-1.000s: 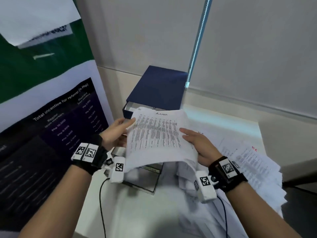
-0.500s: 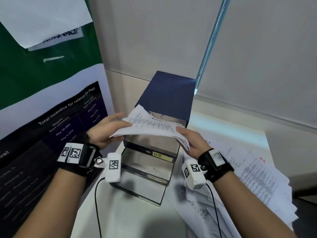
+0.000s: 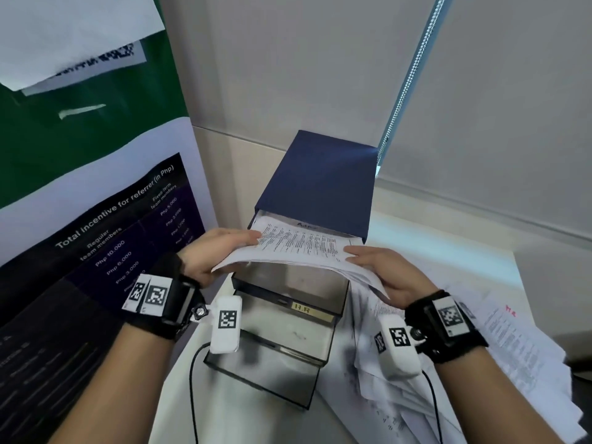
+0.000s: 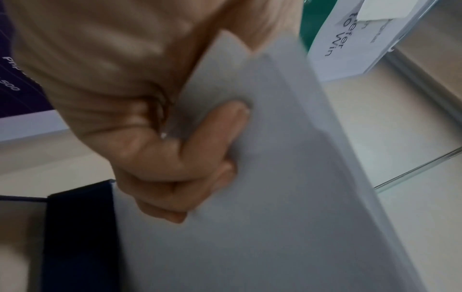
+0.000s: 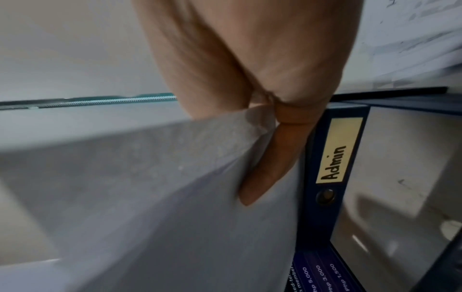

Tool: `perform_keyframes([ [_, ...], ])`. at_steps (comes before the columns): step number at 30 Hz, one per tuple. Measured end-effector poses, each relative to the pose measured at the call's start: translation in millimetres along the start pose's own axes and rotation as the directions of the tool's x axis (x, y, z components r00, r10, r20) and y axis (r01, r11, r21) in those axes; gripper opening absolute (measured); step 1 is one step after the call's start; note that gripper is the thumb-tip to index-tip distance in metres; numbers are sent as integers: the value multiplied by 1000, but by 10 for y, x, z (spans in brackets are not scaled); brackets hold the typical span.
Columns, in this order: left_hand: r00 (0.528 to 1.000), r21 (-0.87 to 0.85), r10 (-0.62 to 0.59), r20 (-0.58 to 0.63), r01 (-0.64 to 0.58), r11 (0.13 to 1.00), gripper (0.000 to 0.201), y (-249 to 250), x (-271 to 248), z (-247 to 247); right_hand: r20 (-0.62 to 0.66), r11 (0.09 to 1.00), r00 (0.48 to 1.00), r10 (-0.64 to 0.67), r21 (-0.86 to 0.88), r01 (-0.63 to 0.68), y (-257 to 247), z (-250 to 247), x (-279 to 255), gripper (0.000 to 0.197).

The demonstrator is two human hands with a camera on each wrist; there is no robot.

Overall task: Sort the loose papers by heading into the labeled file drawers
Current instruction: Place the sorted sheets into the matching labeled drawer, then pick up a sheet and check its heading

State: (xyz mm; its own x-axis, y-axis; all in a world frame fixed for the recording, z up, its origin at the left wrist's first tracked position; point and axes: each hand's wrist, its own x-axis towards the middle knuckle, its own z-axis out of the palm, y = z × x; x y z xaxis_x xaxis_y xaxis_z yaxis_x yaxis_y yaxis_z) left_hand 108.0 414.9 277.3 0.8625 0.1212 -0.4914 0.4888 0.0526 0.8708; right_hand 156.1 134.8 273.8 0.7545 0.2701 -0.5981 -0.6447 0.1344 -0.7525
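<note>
A printed sheet (image 3: 298,248) headed "Admin" lies nearly flat over the pulled-out top drawer of a dark blue drawer unit (image 3: 320,177), its far edge reaching into the drawer opening. My left hand (image 3: 221,251) pinches its left edge, thumb on top; the fingers (image 4: 200,150) curl under the paper (image 4: 250,177). My right hand (image 3: 381,270) pinches the right edge, a finger (image 5: 272,162) under the sheet (image 5: 175,187). The top drawer's front carries an "Admin" label (image 5: 336,150). The drawer below, labelled "H.R" (image 3: 304,309), is pulled out, and so is a third drawer (image 3: 266,370).
A loose pile of printed papers (image 3: 499,357) spreads over the white table at the right. A poster board (image 3: 96,245) stands close on the left. A wall and a bead chain (image 3: 407,75) are behind the unit. Cables trail from both wrist cameras.
The sheet, held up facing me a second ago, has been lowered flat and pushed forward over the top drawer. Both hands kept hold of its edges and moved forward.
</note>
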Motion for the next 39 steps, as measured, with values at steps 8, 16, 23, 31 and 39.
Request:
perform_keyframes([
  [8,964,33,176,-201,-173,984,32,-73,660,11,-154,977,980,-128,-189,98,-16,25,647,39],
  [16,860,364,323,-394,-177,915,20,-109,1130,318,1,899,981,-194,-399,179,3,-146,603,59],
  [23,872,574,429,-235,-232,786,34,-227,1125,291,-116,720,917,-382,-659,217,-17,-116,773,39],
  [31,873,659,459,-165,-249,710,37,-251,1054,376,-40,272,808,-587,-950,151,128,-29,827,23],
  [39,807,901,540,240,-392,186,47,-369,906,504,-28,-35,831,-555,-998,-57,169,77,890,43],
])
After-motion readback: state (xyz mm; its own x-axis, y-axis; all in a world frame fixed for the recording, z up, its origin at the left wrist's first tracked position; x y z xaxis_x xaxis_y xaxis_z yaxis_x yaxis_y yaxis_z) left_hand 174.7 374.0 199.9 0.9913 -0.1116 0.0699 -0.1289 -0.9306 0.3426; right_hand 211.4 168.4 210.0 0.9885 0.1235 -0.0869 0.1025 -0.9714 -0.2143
